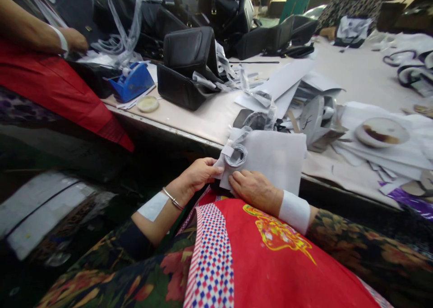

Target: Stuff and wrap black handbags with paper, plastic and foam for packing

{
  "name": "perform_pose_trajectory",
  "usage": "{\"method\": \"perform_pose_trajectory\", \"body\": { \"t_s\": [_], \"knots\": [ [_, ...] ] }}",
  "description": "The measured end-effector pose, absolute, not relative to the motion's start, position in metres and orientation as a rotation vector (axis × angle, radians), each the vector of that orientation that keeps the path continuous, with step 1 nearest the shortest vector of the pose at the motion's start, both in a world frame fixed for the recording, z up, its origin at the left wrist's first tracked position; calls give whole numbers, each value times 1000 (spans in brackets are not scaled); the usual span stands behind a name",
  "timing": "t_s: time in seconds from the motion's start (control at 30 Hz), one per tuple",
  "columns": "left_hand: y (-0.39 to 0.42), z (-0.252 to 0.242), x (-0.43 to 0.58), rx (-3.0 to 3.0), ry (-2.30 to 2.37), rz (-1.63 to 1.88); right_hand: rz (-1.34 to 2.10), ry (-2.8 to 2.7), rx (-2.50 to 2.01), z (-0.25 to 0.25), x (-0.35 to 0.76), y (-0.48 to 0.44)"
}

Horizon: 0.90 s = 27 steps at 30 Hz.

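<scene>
At the table's front edge lies a white paper sheet (270,157), with a rolled-up pale strip (236,156) and a small white tag on its left part. My left hand (201,175) pinches the sheet's left corner between thumb and fingers, beside the roll. Below the roll, my right hand (255,190) has its fingers curled over the sheet's lower edge. Something dark shows under the sheet between my hands, mostly hidden. White patches are wrapped or stuck on both my forearms.
Behind the sheet stand a grey tape dispenser (320,121) and a bowl with brown residue (382,132). A black bag (189,69), a blue tape dispenser (131,82) and a round lid (148,103) sit further left. A co-worker's hand (76,40) works at left; another person is at the back.
</scene>
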<state>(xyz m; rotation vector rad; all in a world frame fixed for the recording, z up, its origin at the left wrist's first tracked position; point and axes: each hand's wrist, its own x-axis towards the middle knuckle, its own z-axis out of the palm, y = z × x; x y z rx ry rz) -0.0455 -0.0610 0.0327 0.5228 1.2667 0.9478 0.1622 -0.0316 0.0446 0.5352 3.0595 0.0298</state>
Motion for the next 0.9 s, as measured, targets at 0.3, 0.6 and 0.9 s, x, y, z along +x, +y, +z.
{"method": "perform_pose_trajectory", "body": {
  "t_s": [0.3,0.6,0.9],
  "knots": [
    [-62,39,-49,556,1242,933,-42,2940,805,43,142,-35],
    [-54,29,-66,337,1099,931,-118,3053,651,32,130,-28],
    [-60,9,-69,673,1399,735,-282,3291,305,18,163,-18]
  ]
}}
